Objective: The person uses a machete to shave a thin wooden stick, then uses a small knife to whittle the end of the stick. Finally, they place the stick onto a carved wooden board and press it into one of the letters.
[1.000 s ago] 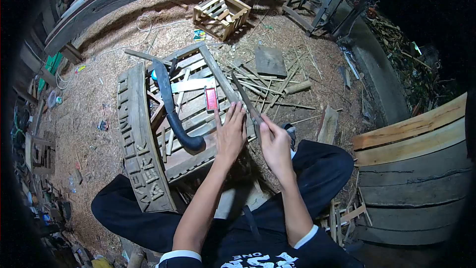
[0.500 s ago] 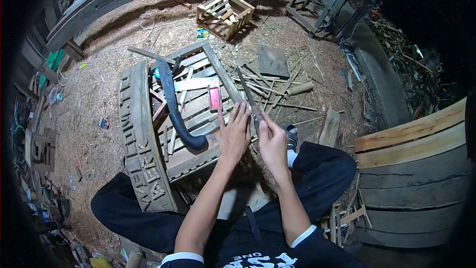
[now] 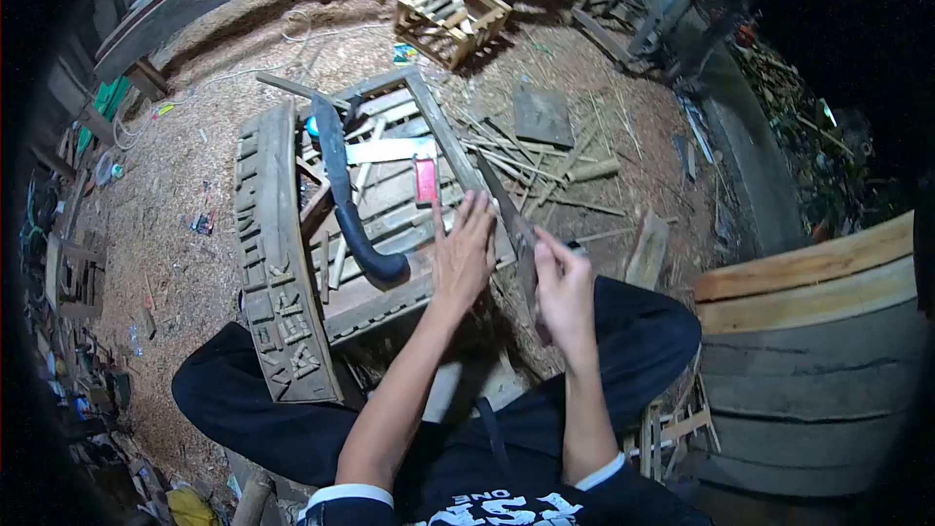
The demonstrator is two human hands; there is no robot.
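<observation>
Item: long blade (image 3: 513,224), gripped low in the clenched right hand (image 3: 563,290), angled across the near right corner of the slatted wooden crate (image 3: 390,200). Left hand (image 3: 464,251): open, flat, fingers steadying the blade against the crate's edge.

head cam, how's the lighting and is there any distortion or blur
Head view: strong fisheye bend, with black vignette at the edges; harsh light falls on the middle, and the upper right is dark; the right hand and its blade look slightly smeared, the left hand sharper.
</observation>
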